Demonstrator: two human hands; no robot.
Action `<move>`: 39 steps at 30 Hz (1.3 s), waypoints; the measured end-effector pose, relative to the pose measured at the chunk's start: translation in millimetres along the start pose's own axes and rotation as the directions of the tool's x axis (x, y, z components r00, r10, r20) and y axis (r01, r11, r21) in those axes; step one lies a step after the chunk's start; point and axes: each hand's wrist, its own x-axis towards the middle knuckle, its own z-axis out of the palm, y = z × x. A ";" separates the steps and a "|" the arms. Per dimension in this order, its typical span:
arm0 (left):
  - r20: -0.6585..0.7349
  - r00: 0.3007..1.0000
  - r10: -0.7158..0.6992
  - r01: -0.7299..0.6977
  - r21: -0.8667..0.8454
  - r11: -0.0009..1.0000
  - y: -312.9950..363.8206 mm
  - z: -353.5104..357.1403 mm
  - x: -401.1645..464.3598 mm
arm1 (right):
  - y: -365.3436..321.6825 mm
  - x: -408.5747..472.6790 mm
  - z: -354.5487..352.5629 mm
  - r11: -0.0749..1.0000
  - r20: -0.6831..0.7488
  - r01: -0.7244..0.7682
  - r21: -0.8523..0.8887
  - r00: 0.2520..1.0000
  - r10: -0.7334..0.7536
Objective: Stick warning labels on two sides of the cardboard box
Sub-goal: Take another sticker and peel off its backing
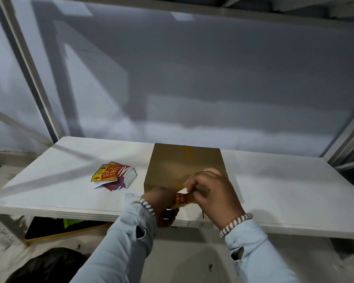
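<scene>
One warning label [181, 198] is held between both hands, just in front of the cardboard box [182, 166] standing on the white bench [274, 180]. The left hand [161, 205] grips its lower end, and the right hand [211, 190] pinches its upper edge, probably peeling the backing. I think it is best to peel slowly and keep the sticky side unfolded. A pile of labels [113, 175] lies to the left; the box is closed, contents hidden
</scene>
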 end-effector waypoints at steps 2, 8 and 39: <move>-0.068 0.996 0.065 -0.068 -0.051 0.996 0.9 0.0 -1.4 | 1.5 -0.7 -2.4 1.000 -0.004 -0.008 -0.005 1.000 0.008; -0.300 0.705 0.643 -0.608 0.210 0.765 3.4 -5.5 9.0 | 1.9 -5.5 -3.2 1.000 -0.018 -0.022 0.012 1.000 0.022; -0.194 0.342 0.920 -0.775 0.495 0.393 -2.8 17.4 -10.0 | -10.8 4.9 4.1 0.712 0.042 -0.531 0.458 0.814 0.580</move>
